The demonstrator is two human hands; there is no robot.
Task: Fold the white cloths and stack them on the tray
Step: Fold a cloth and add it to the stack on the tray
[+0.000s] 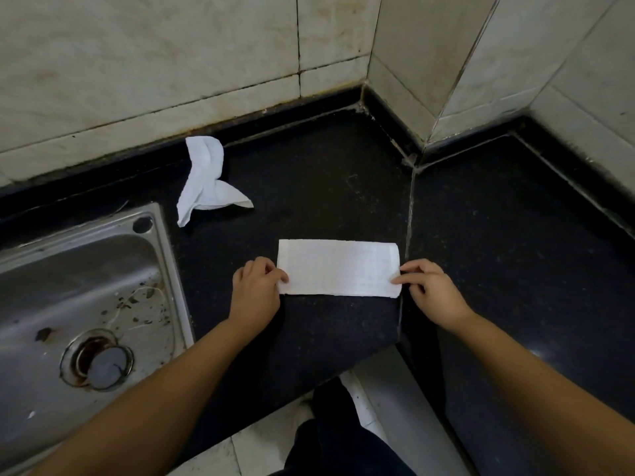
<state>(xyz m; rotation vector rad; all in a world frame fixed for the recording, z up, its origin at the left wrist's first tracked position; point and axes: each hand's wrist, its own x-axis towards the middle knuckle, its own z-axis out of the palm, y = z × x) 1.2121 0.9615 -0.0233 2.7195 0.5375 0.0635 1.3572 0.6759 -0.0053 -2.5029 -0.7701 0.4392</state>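
Note:
A white cloth (338, 267), folded into a long flat rectangle, lies on the black stone counter (309, 187) in front of me. My left hand (256, 286) pinches its near left corner. My right hand (427, 286) pinches its near right end with thumb and fingertips. A second white cloth (206, 180) lies crumpled and unfolded further back to the left, near the wall. No tray shows in this view.
A steel sink (79, 304) with a drain and some debris sits in the counter at the left. Tiled walls (171, 63) close the back and right, forming a corner. The counter's front edge runs diagonally, with floor tiles and my dark trousers (343, 434) below it.

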